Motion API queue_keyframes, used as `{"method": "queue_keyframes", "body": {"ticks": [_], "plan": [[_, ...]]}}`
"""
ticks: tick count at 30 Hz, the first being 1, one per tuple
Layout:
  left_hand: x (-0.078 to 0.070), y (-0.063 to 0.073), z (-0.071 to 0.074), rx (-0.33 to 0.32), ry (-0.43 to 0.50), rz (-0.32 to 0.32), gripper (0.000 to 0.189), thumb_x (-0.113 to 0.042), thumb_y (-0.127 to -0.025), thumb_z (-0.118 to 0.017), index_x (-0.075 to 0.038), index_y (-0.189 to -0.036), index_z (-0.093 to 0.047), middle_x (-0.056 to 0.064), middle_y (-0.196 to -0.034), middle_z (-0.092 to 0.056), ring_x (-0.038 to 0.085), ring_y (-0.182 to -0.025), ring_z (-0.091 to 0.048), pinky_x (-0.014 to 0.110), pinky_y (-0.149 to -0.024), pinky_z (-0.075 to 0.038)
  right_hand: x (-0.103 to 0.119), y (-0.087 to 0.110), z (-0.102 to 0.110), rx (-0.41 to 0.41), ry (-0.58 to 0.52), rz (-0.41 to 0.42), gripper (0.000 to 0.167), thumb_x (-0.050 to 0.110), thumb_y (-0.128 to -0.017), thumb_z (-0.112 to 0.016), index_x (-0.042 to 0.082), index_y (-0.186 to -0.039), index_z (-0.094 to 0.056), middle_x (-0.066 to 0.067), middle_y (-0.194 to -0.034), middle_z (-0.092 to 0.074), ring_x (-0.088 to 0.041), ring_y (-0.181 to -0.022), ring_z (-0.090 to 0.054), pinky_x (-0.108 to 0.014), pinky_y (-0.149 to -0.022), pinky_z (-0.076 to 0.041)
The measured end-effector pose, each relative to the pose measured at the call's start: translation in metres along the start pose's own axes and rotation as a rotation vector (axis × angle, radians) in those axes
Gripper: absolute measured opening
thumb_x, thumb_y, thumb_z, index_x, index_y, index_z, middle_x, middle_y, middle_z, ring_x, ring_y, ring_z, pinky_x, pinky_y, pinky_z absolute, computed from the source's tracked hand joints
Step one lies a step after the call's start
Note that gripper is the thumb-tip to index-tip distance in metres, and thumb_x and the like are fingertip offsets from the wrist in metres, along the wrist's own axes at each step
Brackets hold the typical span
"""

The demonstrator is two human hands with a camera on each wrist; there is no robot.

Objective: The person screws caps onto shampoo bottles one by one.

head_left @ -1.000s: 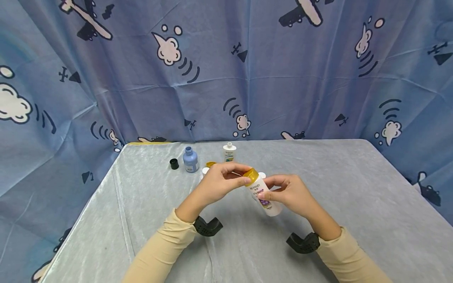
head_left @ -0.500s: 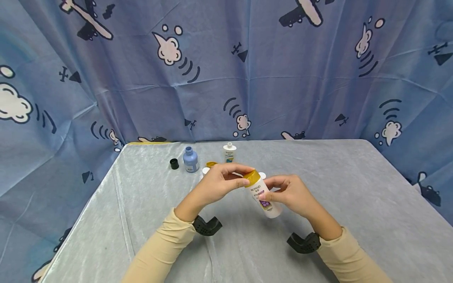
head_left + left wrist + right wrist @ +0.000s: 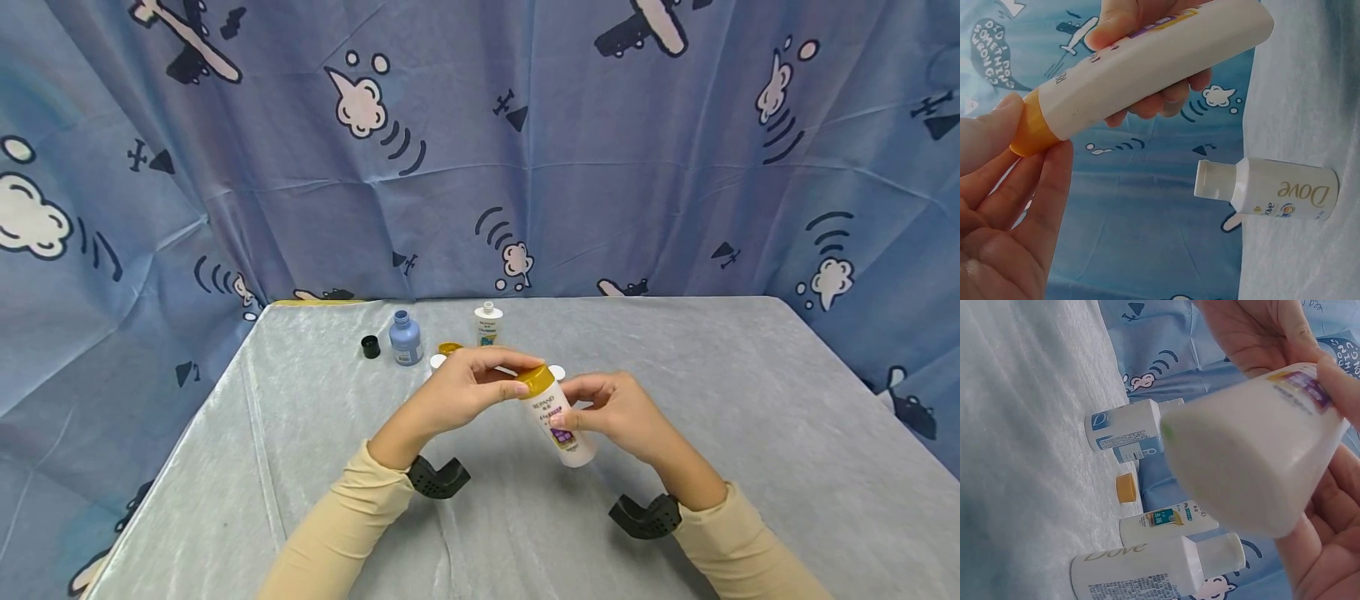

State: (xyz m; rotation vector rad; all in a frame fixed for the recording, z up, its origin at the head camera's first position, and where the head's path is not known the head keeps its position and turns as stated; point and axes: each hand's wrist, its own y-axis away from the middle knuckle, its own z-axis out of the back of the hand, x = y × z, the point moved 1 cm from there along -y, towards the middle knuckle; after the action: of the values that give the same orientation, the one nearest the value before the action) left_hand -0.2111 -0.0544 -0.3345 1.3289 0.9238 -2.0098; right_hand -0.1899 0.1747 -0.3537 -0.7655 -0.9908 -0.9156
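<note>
Raised over the grey-white table is a white bottle [image 3: 557, 421] with a gold cap [image 3: 536, 381] and a purple label, tilted so its cap points up and left. My left hand [image 3: 483, 377] pinches that cap between thumb and fingers. Lower down, my right hand [image 3: 613, 408] grips the bottle's body, its thumb lying across the label. In the left wrist view the cap sits at the end of the bottle, with the left fingertips around it. The bottle's broad base faces the right wrist camera.
Behind the hands stand an uncapped blue bottle [image 3: 406, 342], a black cap [image 3: 371, 347] and an uncapped white bottle [image 3: 487, 325]. A loose gold cap [image 3: 1125, 487] lies near two white Dove bottles, one with gold lettering [image 3: 1291, 190], one with blue [image 3: 1125, 425]. A patterned blue curtain [image 3: 480, 167] hangs beyond the table.
The held bottle's lower end has shifted slightly down, and its cap a little down and right. Both hands keep their hold; the things on the table stay put.
</note>
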Motion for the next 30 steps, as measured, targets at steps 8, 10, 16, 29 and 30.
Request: {"method": "queue_keyframes", "body": {"ticks": [8, 10, 16, 29, 30], "plan": [[0.0005, -0.0001, 0.0004, 0.022, 0.013, -0.017, 0.036, -0.002, -0.093, -0.064, 0.006, -0.128, -0.062, 0.023, -0.128, -0.064, 0.022, -0.106, -0.069, 0.029, -0.091, -0.057, 0.0003, -0.0003, -0.0002, 0.026, -0.029, 0.007, 0.027, 0.004, -0.084, -0.076, -0.011, -0.106, -0.071, 0.008, -0.089, -0.074, -0.008, -0.081, -0.068, -0.029, -0.069, -0.059], [0.0005, 0.0001, 0.0005, 0.026, 0.011, -0.025, 0.036, -0.001, -0.093, -0.064, 0.007, -0.128, -0.061, 0.024, -0.128, -0.064, 0.023, -0.107, -0.069, 0.029, -0.092, -0.057, 0.0004, -0.0003, -0.0003, 0.032, -0.036, 0.003, 0.028, 0.004, -0.084, -0.076, -0.012, -0.106, -0.07, 0.011, -0.089, -0.074, -0.008, -0.082, -0.068, -0.029, -0.069, -0.059], [0.0009, 0.0002, 0.0007, 0.025, 0.005, -0.036, 0.036, -0.001, -0.093, -0.065, 0.007, -0.128, -0.062, 0.024, -0.128, -0.064, 0.022, -0.106, -0.069, 0.03, -0.091, -0.057, -0.0001, -0.0007, -0.0001, 0.044, -0.046, -0.001, 0.029, 0.004, -0.084, -0.076, -0.013, -0.107, -0.069, 0.012, -0.09, -0.074, -0.008, -0.083, -0.069, -0.029, -0.07, -0.059], [0.0023, -0.0064, -0.0051, -0.095, 0.094, 0.09, 0.036, -0.009, -0.091, -0.07, -0.001, -0.126, -0.065, 0.017, -0.122, -0.067, 0.012, -0.094, -0.068, 0.028, -0.089, -0.057, 0.0021, -0.0004, 0.0022, -0.033, -0.076, -0.046, 0.035, 0.008, -0.085, -0.076, -0.012, -0.112, -0.067, 0.008, -0.097, -0.074, -0.008, -0.093, -0.068, -0.032, -0.078, -0.058], [0.0027, -0.0078, -0.0056, -0.107, 0.097, 0.096, 0.036, -0.01, -0.091, -0.071, -0.002, -0.125, -0.065, 0.017, -0.121, -0.068, 0.013, -0.095, -0.067, 0.027, -0.089, -0.057, 0.0026, -0.0003, 0.0029, -0.046, -0.073, -0.051, 0.036, 0.008, -0.085, -0.076, -0.011, -0.113, -0.067, 0.006, -0.099, -0.074, -0.009, -0.093, -0.069, -0.033, -0.079, -0.058]]}}
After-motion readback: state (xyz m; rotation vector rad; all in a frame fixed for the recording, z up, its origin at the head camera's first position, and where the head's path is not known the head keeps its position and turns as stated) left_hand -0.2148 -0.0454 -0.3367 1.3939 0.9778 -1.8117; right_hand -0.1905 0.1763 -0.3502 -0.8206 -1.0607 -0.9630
